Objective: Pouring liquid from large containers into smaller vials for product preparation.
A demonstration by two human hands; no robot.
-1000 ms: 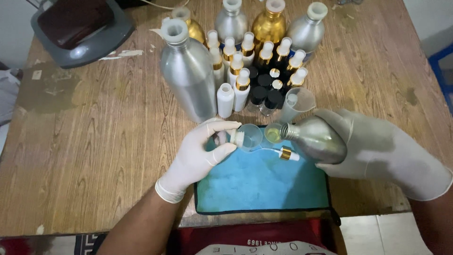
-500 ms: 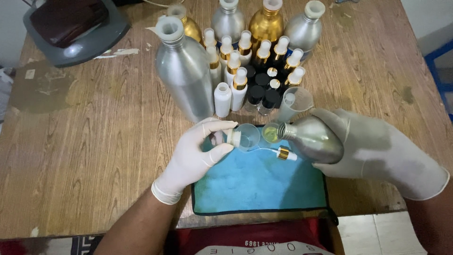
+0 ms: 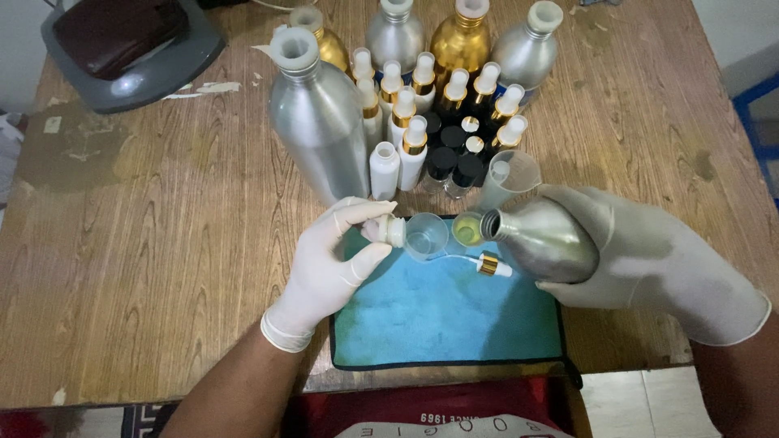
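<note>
Head view: scuffed wooden table (image 3: 162, 243), blue mat (image 3: 438, 324), left grip (image 3: 333, 264) pinching small funnel (image 3: 422, 235), right grip (image 3: 649, 259) around possibly aluminium bottle (image 3: 544, 239).

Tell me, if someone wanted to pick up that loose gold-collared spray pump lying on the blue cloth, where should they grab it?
Probably by the gold collar of the spray pump, pinching from above. It lies flat on the blue cloth, so its sides are open to fingertips. The thin dip tube trailing off to one side looks too slight to hold. Come in from the near side: the tilted silver bottle in the right hand crowds the far side.
</note>
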